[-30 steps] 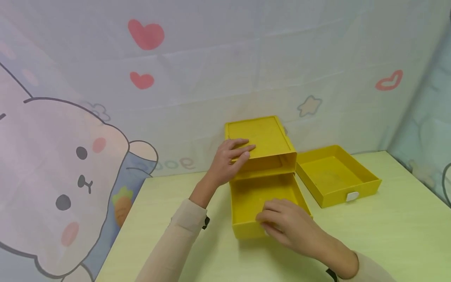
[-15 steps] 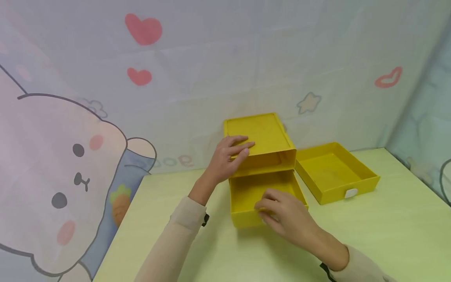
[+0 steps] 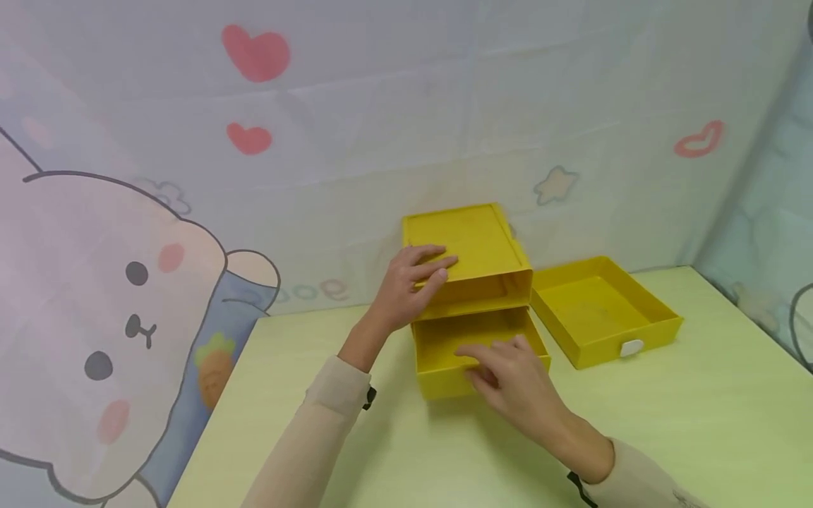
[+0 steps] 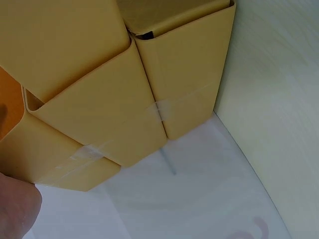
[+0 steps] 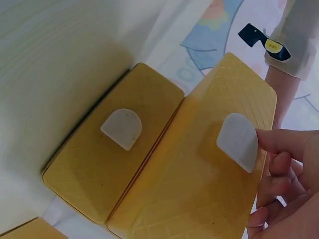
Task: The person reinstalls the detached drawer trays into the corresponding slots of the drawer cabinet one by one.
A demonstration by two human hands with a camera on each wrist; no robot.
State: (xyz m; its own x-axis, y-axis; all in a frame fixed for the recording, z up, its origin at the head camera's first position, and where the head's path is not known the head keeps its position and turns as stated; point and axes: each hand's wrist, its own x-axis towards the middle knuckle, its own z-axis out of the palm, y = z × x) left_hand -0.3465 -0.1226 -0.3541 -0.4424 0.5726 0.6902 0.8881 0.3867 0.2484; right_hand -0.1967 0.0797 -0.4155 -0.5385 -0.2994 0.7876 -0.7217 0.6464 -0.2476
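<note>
A yellow drawer cabinet (image 3: pixel 464 226) of stacked units stands against the backdrop, its top slot showing no drawer. My left hand (image 3: pixel 406 286) rests on its top with fingers spread and the thumb at the front edge. Below the slot, a yellow drawer (image 3: pixel 438 384) sticks out partway. My right hand (image 3: pixel 517 384) is at its front: in the right wrist view the thumb (image 5: pixel 281 142) touches beside the white handle (image 5: pixel 238 142), the other fingers loosely bent near the upper rim. In the head view the index finger reaches over the rim.
A separate yellow drawer (image 3: pixel 641 339) with a white tab lies on the table (image 3: pixel 686 423) to the right. Under the pulled-out drawer, another drawer front (image 5: pixel 144 99) sits flush. A printed cloth (image 3: pixel 356 141) hangs right behind the cabinet.
The pulled-out drawer has slid a little farther into the cabinet, my right hand moving along with it. That hand's index finger has lifted and straightened. My left hand keeps its place on top.
</note>
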